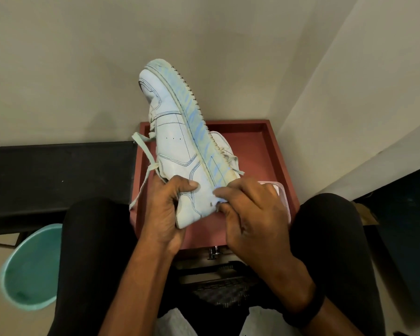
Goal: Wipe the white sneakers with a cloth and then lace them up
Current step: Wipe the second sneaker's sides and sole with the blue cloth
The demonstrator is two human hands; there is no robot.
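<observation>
Left hand [164, 209] grips sneaker [177, 151] at the heel, tilted up over tray [260, 151]; right hand [250, 214] pinches what we take for the cloth [218, 206] at the sole edge. We'd brace the heel firmly and rub short strokes along the rim. Second sneaker [224, 146] lies in tray

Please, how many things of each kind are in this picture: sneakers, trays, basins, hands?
White sneakers: 2 (held sneaker, sneaker in tray)
Red tray: 1
Teal basin: 1
Hands: 2 (left hand, right hand)
Total: 6
</observation>
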